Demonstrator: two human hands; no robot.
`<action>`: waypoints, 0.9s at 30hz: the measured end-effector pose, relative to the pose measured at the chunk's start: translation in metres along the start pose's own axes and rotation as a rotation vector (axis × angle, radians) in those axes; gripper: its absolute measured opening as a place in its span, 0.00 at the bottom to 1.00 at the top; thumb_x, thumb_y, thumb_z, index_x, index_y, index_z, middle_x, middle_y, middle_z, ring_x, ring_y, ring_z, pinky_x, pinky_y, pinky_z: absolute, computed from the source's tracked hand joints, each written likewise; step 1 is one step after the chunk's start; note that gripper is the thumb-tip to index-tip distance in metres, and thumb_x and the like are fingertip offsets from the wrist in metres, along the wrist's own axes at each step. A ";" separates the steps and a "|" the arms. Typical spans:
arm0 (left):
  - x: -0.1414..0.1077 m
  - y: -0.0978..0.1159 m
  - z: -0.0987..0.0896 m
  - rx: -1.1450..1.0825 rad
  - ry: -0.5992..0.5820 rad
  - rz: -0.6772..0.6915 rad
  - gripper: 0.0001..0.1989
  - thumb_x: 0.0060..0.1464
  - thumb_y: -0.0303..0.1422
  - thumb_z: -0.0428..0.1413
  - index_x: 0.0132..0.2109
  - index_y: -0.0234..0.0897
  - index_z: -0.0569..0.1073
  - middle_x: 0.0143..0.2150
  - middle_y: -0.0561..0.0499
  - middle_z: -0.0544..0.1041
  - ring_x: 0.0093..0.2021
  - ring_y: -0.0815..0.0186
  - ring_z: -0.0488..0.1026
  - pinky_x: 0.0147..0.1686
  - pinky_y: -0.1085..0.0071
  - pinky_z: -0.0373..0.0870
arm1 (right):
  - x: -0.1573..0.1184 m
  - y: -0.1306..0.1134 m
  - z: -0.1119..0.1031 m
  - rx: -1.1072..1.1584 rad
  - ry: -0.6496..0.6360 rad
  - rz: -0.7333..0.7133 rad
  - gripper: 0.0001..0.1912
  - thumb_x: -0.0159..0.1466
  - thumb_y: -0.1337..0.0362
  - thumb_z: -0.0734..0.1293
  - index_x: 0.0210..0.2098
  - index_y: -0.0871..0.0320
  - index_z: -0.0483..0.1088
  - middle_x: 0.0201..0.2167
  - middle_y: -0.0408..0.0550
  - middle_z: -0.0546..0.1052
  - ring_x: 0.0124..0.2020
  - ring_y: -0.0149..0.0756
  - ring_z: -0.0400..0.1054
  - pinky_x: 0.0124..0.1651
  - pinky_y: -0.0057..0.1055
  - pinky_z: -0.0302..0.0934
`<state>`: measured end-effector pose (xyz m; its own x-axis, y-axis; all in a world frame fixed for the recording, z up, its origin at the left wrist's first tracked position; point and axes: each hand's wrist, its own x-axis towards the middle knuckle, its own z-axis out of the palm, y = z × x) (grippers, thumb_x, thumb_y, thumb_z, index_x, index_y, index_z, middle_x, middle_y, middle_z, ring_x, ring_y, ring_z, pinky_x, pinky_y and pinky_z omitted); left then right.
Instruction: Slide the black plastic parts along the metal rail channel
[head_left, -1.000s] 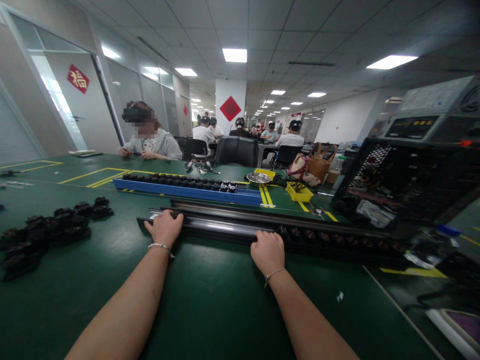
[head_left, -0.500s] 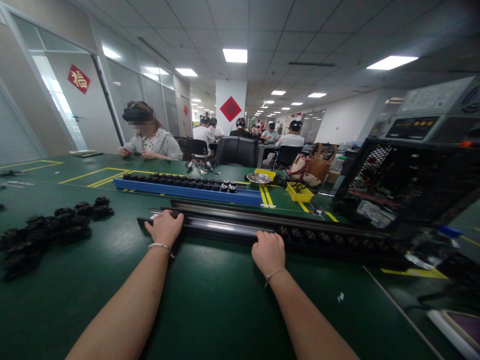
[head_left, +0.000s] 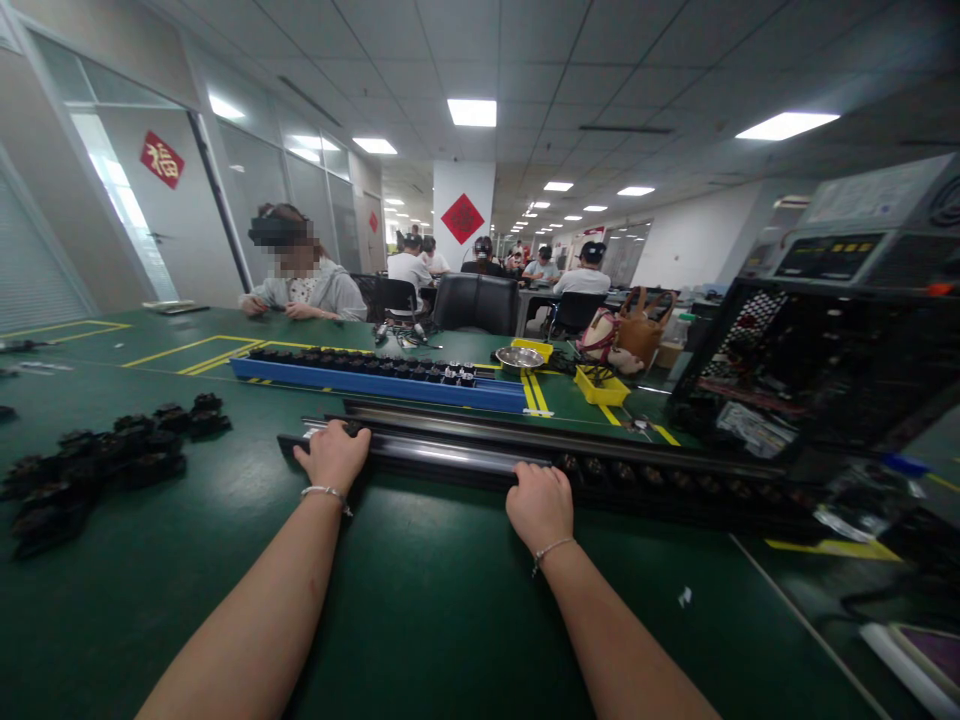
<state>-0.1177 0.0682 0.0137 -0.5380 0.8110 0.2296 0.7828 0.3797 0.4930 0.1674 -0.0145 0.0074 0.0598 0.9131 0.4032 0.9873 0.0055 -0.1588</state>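
A long black rail (head_left: 442, 452) with a shiny metal channel lies across the table in front of me. My left hand (head_left: 334, 455) is closed at its left end, and a small black part (head_left: 351, 428) shows at the fingertips. Further right, my right hand (head_left: 541, 505) curls its fingers over the rail's near edge. Just beyond that hand, a row of small black parts (head_left: 619, 470) sits in the channel. A second dark rail (head_left: 480, 425) runs along behind the first. The fingertips of my right hand are hidden.
Loose black parts (head_left: 112, 455) lie in a cluster on the left. Behind the rails stands a blue rail (head_left: 360, 385) bearing black parts. A metal dish (head_left: 519, 357), a yellow bin (head_left: 600, 385) and an open computer case (head_left: 750, 370) are further right. A person (head_left: 304, 275) sits across the table.
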 end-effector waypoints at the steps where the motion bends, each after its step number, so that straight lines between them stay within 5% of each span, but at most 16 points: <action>1: 0.000 -0.001 0.000 0.002 0.002 0.002 0.23 0.49 0.44 0.45 0.47 0.35 0.71 0.49 0.36 0.72 0.55 0.49 0.63 0.58 0.45 0.44 | 0.000 0.000 0.000 -0.001 -0.003 0.002 0.12 0.56 0.71 0.57 0.34 0.57 0.71 0.34 0.47 0.75 0.39 0.36 0.65 0.53 0.34 0.42; 27: 0.003 -0.009 0.000 0.003 0.190 -0.020 0.23 0.49 0.41 0.48 0.47 0.29 0.72 0.51 0.34 0.69 0.55 0.49 0.60 0.54 0.58 0.58 | 0.000 0.000 -0.001 -0.013 -0.028 -0.001 0.12 0.57 0.71 0.58 0.34 0.57 0.71 0.34 0.47 0.75 0.40 0.36 0.65 0.52 0.33 0.42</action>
<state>-0.1261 0.0669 0.0099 -0.6030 0.7045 0.3742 0.7718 0.3968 0.4968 0.1678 -0.0155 0.0084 0.0549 0.9241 0.3782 0.9892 0.0012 -0.1465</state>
